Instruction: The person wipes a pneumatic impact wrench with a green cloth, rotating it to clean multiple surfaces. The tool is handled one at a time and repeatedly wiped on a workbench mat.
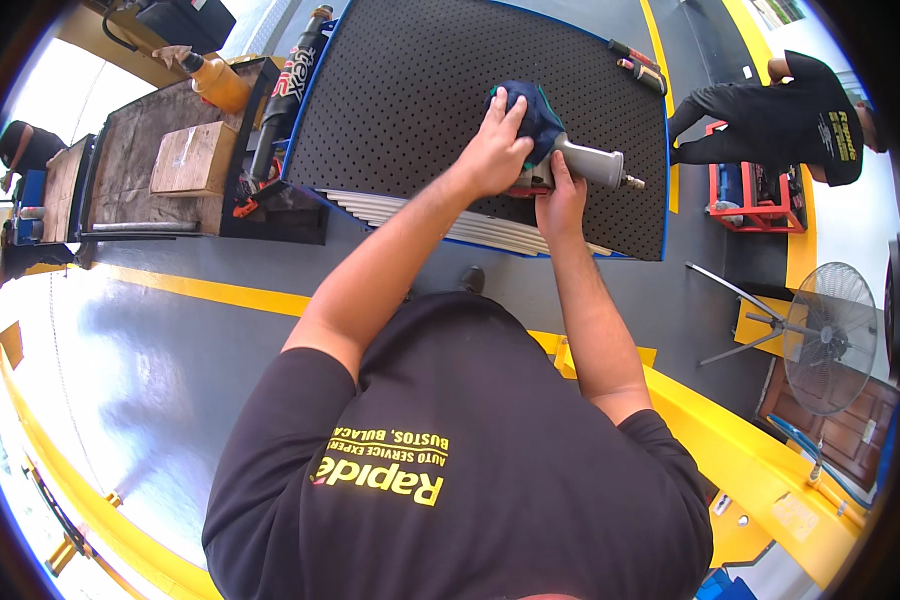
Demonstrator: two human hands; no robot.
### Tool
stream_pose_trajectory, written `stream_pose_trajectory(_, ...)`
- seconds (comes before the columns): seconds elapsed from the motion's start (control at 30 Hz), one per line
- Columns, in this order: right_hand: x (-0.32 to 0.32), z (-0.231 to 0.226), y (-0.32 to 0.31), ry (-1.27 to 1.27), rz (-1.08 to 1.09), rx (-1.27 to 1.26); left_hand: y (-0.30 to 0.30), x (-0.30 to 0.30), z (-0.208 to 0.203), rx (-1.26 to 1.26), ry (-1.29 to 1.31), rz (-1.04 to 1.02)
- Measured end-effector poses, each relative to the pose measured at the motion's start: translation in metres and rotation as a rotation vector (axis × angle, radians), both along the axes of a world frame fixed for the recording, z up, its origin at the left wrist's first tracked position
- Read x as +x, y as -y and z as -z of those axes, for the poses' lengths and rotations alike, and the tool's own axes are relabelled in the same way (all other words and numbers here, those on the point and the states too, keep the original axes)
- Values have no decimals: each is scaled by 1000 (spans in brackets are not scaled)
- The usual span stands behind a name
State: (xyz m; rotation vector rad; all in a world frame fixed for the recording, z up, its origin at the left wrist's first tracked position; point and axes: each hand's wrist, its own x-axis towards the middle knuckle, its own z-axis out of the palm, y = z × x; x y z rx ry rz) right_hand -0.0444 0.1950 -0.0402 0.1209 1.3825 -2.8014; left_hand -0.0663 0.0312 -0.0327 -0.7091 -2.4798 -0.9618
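Note:
Over a black perforated mat [400,90] on top of a tool cabinet, I hold a grey air tool [592,161] with a metal hose fitting at its right end. A dark blue cloth [540,118] covers the tool's far end. My left hand [498,148] presses the cloth against it, fingers closed over the fabric. My right hand [562,198] grips the tool from the near side, thumb up along the grey handle. Something red shows below the tool between my hands; its shape is mostly hidden.
Two small tools [640,66] lie at the mat's right. A shock absorber [288,90] leans at its left, by a bench with a wooden block [192,158] and an orange spray bottle [216,82]. Another person [810,120], a red rack [760,195] and a fan [830,338] stand right.

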Motion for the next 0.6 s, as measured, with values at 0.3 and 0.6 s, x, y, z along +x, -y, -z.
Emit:
stream_pose_trajectory(0.3,-8,15,-21,26,-92,214,0,125,-8,-123,-97,32)
stream_pose_trajectory(0.6,1,-7,-7,51,-76,0,45,109,-25,566,19,-364)
